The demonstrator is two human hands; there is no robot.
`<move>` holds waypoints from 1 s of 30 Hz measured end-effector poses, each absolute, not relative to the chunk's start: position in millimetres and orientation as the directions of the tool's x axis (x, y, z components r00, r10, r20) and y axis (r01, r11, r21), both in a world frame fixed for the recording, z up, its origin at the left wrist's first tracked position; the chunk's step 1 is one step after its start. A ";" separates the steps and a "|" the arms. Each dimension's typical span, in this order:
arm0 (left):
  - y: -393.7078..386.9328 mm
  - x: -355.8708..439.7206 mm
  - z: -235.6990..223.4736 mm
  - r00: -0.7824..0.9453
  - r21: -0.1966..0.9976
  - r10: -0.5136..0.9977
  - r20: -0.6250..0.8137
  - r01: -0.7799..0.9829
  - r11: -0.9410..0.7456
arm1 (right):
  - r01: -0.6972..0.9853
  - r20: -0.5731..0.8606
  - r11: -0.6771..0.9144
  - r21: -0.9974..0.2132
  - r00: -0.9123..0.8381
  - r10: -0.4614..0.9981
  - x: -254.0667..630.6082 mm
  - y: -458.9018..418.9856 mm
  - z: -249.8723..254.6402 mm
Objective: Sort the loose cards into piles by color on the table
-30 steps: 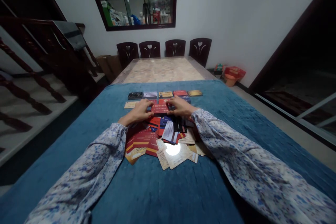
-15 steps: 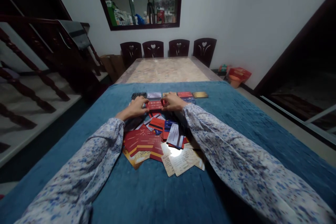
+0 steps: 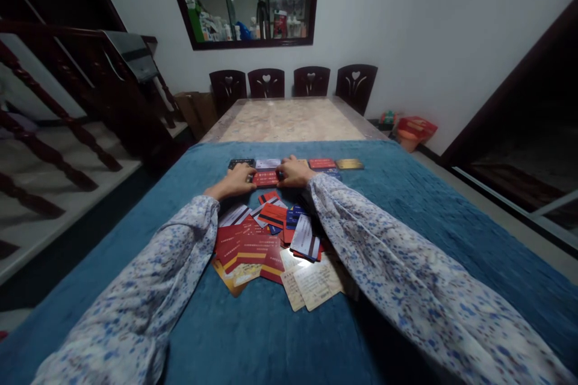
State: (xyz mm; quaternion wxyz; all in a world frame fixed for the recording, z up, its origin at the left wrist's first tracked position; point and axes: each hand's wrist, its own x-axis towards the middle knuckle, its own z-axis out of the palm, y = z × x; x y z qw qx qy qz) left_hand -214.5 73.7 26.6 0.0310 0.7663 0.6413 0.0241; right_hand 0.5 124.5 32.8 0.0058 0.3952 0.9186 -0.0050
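A red card [image 3: 265,178] lies between my two hands, in line below a row of cards. My left hand [image 3: 237,180] has its fingers curled at the card's left end. My right hand [image 3: 293,172] pinches the opposite end, partly covering a gold card [image 3: 303,163] behind it. That back row also has a black card [image 3: 241,162], a silver card [image 3: 268,163], a red card [image 3: 322,163] and another gold card [image 3: 350,164]. A blue card [image 3: 333,174] shows just right of my right hand.
Nearer me, a loose pile holds maroon cards [image 3: 257,248], orange-red cards [image 3: 273,215], a silver striped card [image 3: 305,236] and cream cards [image 3: 318,281]. A blue cloth [image 3: 217,325] covers this end of the table [image 3: 293,117]. Dark chairs [image 3: 266,83] stand beyond it.
The red card has moved slightly away from me and now lies flatter, with both hands still at its ends. The view has shifted a little, and more of the pile shows beside my left sleeve.
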 end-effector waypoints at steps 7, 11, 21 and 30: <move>77.3 -213.4 25.0 0.192 0.063 0.981 -0.033 0.980 -0.189 | 0.714 -0.036 0.700 -0.018 -0.700 0.713 -0.7 130.0 27.4; 80.1 -214.4 23.1 0.200 0.063 0.979 -0.038 0.978 -0.198 | 0.712 -0.046 0.702 -0.010 -0.702 0.711 -2.5 132.7 26.5; 79.5 -213.8 24.0 0.216 0.053 0.974 -0.071 0.976 -0.213 | 0.728 -0.046 0.685 -0.006 -0.685 0.728 -5.0 130.7 26.5; 79.0 -211.7 23.5 0.226 0.023 0.972 -0.066 0.974 -0.225 | 0.726 -0.051 0.687 -0.012 -0.687 0.725 -4.9 124.0 31.8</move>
